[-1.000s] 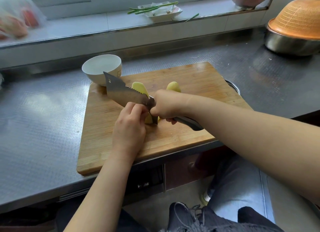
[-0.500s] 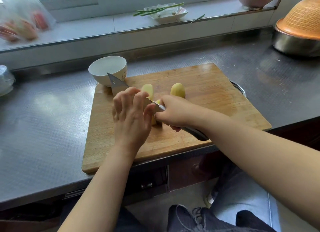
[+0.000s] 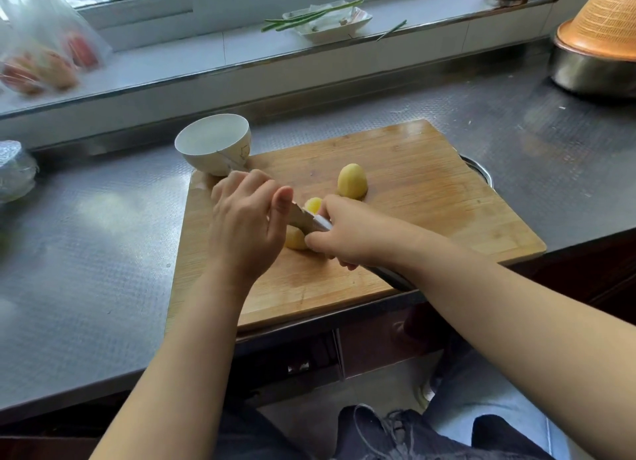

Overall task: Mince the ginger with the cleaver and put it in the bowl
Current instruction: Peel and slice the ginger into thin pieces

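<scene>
On the wooden cutting board [image 3: 430, 191], my right hand [image 3: 347, 232] grips the cleaver [image 3: 309, 220] by its handle. Its blade lies across yellow peeled ginger pieces [image 3: 295, 238]. My left hand [image 3: 246, 218] lies flat on top of the blade with fingers straight, hiding most of it. One small ginger piece [image 3: 313, 205] shows just behind the blade. Another larger ginger piece [image 3: 352, 181] stands apart further back. The white bowl [image 3: 213, 143] sits empty at the board's far left corner.
A steel basin [image 3: 585, 70] with an orange colander [image 3: 605, 22] stands at the far right. On the windowsill are a white dish with green stalks [image 3: 327, 21] and a plastic bag [image 3: 41, 46]. A clear container [image 3: 15, 170] sits at the left edge.
My left hand has let go of the ginger, opened and come down flat on the blade. The cleaver has tipped from slicing upright to lying over the ginger.
</scene>
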The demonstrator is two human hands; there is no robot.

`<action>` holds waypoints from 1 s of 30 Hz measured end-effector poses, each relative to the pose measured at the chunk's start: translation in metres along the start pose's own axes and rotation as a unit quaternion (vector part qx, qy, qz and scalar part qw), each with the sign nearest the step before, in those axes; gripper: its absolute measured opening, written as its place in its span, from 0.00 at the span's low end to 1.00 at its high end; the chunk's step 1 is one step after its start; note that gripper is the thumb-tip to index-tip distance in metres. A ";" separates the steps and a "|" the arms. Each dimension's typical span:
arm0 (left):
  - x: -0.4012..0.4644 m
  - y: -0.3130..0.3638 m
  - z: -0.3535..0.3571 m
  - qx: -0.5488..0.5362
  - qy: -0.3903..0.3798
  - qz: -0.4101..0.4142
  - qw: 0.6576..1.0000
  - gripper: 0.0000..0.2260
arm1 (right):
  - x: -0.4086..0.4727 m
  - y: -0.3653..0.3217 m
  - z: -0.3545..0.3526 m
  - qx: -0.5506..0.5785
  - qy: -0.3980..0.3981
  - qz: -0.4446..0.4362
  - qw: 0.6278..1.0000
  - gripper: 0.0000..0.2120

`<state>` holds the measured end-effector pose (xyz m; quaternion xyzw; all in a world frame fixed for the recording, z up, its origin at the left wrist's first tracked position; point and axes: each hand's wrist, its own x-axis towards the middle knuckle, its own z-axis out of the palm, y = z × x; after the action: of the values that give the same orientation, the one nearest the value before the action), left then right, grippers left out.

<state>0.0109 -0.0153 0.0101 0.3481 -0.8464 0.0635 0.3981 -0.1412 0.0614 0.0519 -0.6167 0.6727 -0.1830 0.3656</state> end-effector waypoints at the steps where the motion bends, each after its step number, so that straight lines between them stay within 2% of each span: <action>1: 0.002 -0.001 -0.004 -0.007 0.011 -0.002 1.000 0.25 | -0.003 0.000 0.002 0.012 -0.003 -0.002 1.000 0.11; 3: 0.006 -0.004 -0.012 -0.004 0.024 0.000 1.000 0.26 | -0.009 0.000 0.007 0.028 0.002 -0.009 1.000 0.10; 6: 0.007 -0.010 -0.015 0.021 -0.040 0.020 0.999 0.29 | -0.018 0.001 0.012 0.007 0.028 -0.024 0.999 0.11; 8: 0.001 -0.012 -0.013 0.022 -0.055 0.025 0.998 0.30 | -0.024 0.002 0.015 -0.020 0.051 -0.036 0.998 0.12; 11: -0.007 -0.011 -0.012 0.012 -0.026 0.025 0.999 0.28 | -0.028 0.002 0.016 -0.062 0.080 -0.048 0.994 0.13; 18: -0.019 -0.006 -0.015 0.034 0.004 0.068 0.997 0.24 | -0.030 0.007 0.016 -0.083 0.104 -0.041 0.990 0.13; 23: -0.015 0.005 -0.017 0.065 -0.086 0.067 0.992 0.27 | -0.030 0.010 0.019 -0.093 0.112 -0.040 0.989 0.14; 27: 0.002 0.020 -0.014 0.127 -0.182 0.037 0.974 0.33 | -0.032 0.008 0.023 -0.090 0.110 -0.049 0.989 0.14; 30: 0.024 0.029 -0.006 0.142 -0.260 0.009 0.955 0.34 | -0.034 0.003 0.025 -0.113 0.124 -0.069 0.983 0.14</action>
<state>-0.0145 -0.0037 0.0360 0.3979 -0.9060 0.0940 0.1099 -0.1267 0.0994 0.0423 -0.6713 0.6854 -0.2053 0.1937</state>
